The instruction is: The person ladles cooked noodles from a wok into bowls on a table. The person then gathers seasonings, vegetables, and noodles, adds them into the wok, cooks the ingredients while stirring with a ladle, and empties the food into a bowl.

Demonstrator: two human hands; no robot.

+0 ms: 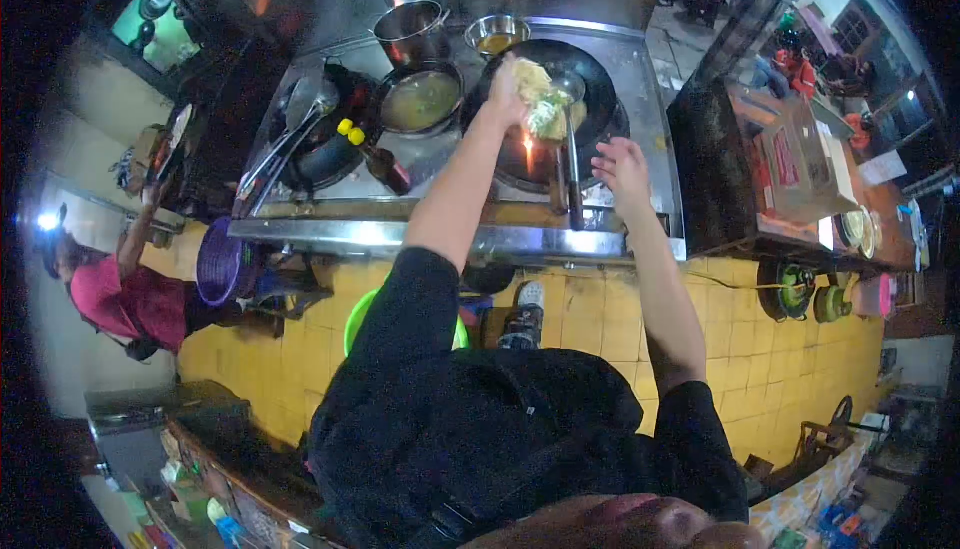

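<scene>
My left hand (pixel 508 99) is over the black wok (pixel 597 74), closed around a pale yellow clump that looks like noodles (pixel 530 79). Shredded pale green vegetable (pixel 547 119) hangs just below the clump, above the wok. A ladle (pixel 573 164) rests in the wok with its long handle pointing toward me. To the right of that handle, my right hand (pixel 622 164) is held in the air with its fingers apart and nothing in it. An orange flame (pixel 529 149) shows at the wok's near side.
Left of the wok are a pan of cloudy liquid (pixel 422 99), a tall pot (pixel 411 34), a yellow-capped sauce bottle (pixel 385 167) and another wok (pixel 325 154) with utensils. A steel bowl (pixel 497 34) sits behind. A cardboard box (pixel 805 164) is at right; a person (pixel 130 294) is at left.
</scene>
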